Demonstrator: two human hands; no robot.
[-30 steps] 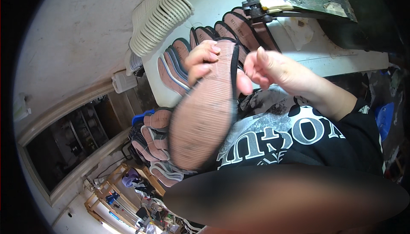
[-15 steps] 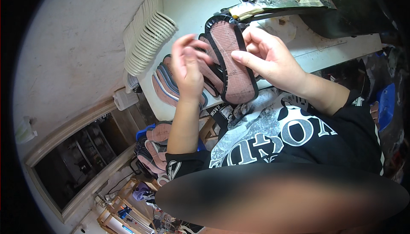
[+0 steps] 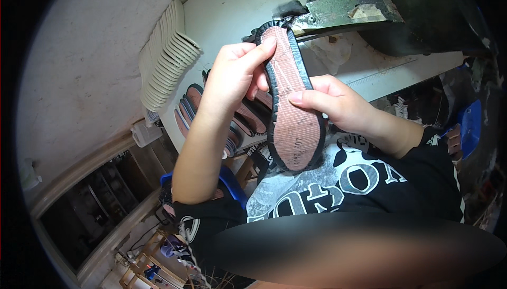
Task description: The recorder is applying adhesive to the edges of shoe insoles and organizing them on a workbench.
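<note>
Between my hands is a shoe insole (image 3: 296, 130) with a pinkish, lined face and a gathered black edging folded round its rim. My left hand (image 3: 240, 72) pinches its narrow upper end, thumb on the pink face and fingers behind. At the middle of the right side, my right hand (image 3: 335, 99) grips the edge, thumb pressed on the face. The insole's top end lies right by the head of a green, worn sewing machine (image 3: 343, 9); whether they touch I cannot tell. Behind my left hand, more black-edged insoles (image 3: 248, 117) lie on the white table, partly hidden.
A long stack of cream sole-shaped pieces (image 3: 166, 62) leans at the table's left edge against the wall. Several grey-and-pink insoles (image 3: 187, 104) lie below it. A white plastic container (image 3: 145, 133) stands by the wall. Blue bins (image 3: 470, 128) are at the far right and lower left.
My left hand, blurred and off the insole before, now grips its upper end. The insole has come nearer to me and is turned more upright. My right hand has shifted slightly down.
</note>
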